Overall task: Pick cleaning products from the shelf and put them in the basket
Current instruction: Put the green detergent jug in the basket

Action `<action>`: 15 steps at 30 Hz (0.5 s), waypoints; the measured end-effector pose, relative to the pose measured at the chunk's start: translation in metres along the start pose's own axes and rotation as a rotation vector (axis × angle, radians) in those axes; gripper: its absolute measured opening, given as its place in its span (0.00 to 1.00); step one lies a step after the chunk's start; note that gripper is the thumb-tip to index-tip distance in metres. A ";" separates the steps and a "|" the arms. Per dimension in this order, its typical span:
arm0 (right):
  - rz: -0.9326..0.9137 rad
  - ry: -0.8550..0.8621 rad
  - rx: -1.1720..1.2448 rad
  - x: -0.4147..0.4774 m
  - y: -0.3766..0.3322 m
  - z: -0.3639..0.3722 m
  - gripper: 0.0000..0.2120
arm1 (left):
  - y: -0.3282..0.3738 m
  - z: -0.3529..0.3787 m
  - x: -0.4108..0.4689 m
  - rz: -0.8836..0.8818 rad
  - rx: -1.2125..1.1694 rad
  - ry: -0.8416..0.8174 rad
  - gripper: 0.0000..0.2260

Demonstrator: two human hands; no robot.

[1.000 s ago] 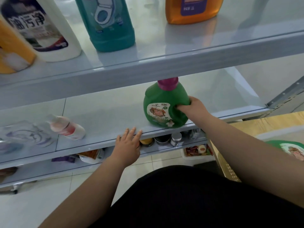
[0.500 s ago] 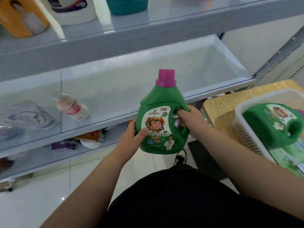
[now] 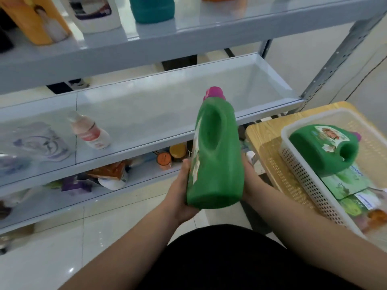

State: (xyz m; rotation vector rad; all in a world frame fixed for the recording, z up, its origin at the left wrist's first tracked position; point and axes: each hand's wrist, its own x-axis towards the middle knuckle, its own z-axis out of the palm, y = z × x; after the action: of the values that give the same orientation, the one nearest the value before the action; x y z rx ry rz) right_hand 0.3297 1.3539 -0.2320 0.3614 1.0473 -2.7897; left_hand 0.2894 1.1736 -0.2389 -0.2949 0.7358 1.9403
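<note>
Our left thumb (image 3: 186,167) lies along the label side of the detergent jug (image 3: 217,164). The other left fingers are tucked out of sight beneath it, so the left hand (image 3: 181,193) cups and grips its lower left corner. Our right hand (image 3: 250,181) presses against the jug's right side. Its fingers are hidden behind the green plastic, and we cannot tell whether they curl round it or lie flat. Between the two hands the jug is carried in the air, off the shelf (image 3: 167,114). It is nearly upright and tilted a little away from us, with its open handle hole facing us and its pink cap (image 3: 214,93) on top.

To the right of the jug and near it, the white mesh basket (image 3: 303,170) stands on a wooden table (image 3: 263,139). A second green bottle (image 3: 322,149) lies on its side in the basket, on top of green packs (image 3: 345,181). Behind the jug runs the pale middle shelf. Well to the left of the jug, a small pink bottle (image 3: 91,132) lies tipped over on that shelf. Above and left of the jug, on the upper board, stand an orange bottle (image 3: 39,19), a white bottle (image 3: 96,13) and a teal bottle (image 3: 154,8).
</note>
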 end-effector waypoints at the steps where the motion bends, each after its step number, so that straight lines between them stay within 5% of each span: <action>1: 0.079 0.012 0.052 -0.006 0.004 -0.003 0.35 | -0.008 0.004 0.000 -0.058 -0.027 -0.032 0.25; 5: 0.125 0.016 -0.148 -0.014 0.012 -0.024 0.43 | -0.027 0.022 0.004 -0.194 0.085 0.013 0.24; 10: 0.041 0.177 -0.155 -0.033 -0.026 -0.048 0.43 | -0.054 0.030 0.004 -0.084 0.310 0.068 0.16; 15: -0.016 0.231 -0.306 -0.055 -0.038 -0.085 0.41 | -0.068 0.028 -0.004 0.077 0.226 0.317 0.31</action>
State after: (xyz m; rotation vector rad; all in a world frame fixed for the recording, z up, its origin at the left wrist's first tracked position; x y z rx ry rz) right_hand 0.3889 1.4406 -0.2551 0.6466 1.5068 -2.5861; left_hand 0.3543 1.2094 -0.2394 -0.4451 1.1792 1.8811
